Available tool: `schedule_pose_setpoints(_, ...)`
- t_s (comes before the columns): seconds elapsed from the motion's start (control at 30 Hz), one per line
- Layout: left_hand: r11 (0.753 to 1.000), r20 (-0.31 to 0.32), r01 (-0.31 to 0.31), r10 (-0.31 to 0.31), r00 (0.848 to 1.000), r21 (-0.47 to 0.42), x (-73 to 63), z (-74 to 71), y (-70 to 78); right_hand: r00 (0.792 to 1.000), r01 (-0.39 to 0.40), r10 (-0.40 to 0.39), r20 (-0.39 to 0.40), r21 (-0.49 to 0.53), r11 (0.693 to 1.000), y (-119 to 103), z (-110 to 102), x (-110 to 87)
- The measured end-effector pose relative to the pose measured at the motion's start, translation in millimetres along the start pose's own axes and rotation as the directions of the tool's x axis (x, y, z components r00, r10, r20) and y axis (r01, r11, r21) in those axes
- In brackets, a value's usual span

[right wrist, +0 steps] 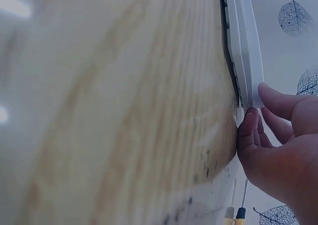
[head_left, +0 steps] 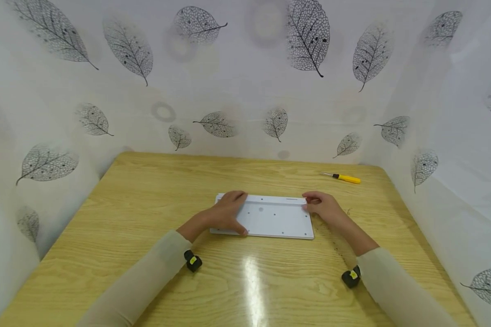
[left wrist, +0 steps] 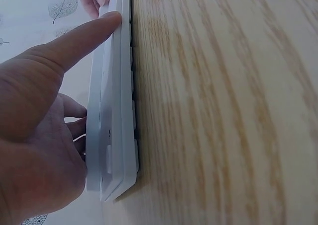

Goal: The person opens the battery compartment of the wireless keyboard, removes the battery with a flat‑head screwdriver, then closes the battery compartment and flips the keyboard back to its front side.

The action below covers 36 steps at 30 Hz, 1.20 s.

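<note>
A white keyboard [head_left: 266,222] lies face down on the wooden table, its flat back dotted with small dark screw spots and a raised ridge along the far side. Key edges show beneath the keyboard [left wrist: 119,111] in the left wrist view. My left hand [head_left: 226,212] grips its left part, thumb on the near edge and fingers over the far edge. At the far right corner my right hand [head_left: 324,209] pinches the keyboard's end, with the thumb [right wrist: 278,100] against the ridge and fingertips at the end face.
A yellow-handled screwdriver [head_left: 348,179] lies toward the back right of the table [head_left: 155,190]. Small dark specks are scattered on the wood near my right forearm. A white curtain [head_left: 237,81] with leaf prints hangs behind the table and along both sides.
</note>
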<state>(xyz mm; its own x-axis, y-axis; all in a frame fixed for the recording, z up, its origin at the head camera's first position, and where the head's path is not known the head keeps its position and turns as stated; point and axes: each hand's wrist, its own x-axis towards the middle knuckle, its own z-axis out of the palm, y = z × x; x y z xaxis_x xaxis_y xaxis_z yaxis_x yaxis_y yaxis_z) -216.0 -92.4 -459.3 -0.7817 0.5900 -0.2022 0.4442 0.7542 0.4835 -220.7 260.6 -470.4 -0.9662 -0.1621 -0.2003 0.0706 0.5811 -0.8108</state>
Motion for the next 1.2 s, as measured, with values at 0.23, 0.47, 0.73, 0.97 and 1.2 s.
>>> schedule_pose_setpoints(0.23, 1.000, 0.003, -0.006, 0.006, 1.000, -0.006, -1.4, -2.5, 2.3, 1.000, -0.008, 0.008, 0.005, -0.002, 1.000, 1, 0, 3.6)
schedule_pose_setpoints(0.47, 1.000, 0.010, -0.007, 0.007, 1.000, -0.013, -2.0, -4.4, 6.0, 1.000, 0.017, -0.017, 0.009, 0.006, 1.000, -2, 0, 3.0)
schedule_pose_setpoints(0.73, 1.000, -0.036, -0.006, 0.005, 0.999, -0.010, 3.2, -1.7, 6.1, 1.000, 0.017, -0.017, 0.008, -0.009, 1.000, -1, 0, 4.7)
schedule_pose_setpoints(0.97, 0.999, -0.133, 0.022, -0.026, 0.991, -0.032, 17.2, 0.8, 9.0, 1.000, 0.021, -0.020, 0.017, -0.022, 1.000, 2, -1, 7.6)
schedule_pose_setpoints(1.2, 0.988, -0.177, 0.017, -0.044, 0.983, -0.151, 37.6, 1.2, 19.6, 0.999, 0.028, -0.028, 0.026, -0.015, 0.999, 3, 0, 7.8)
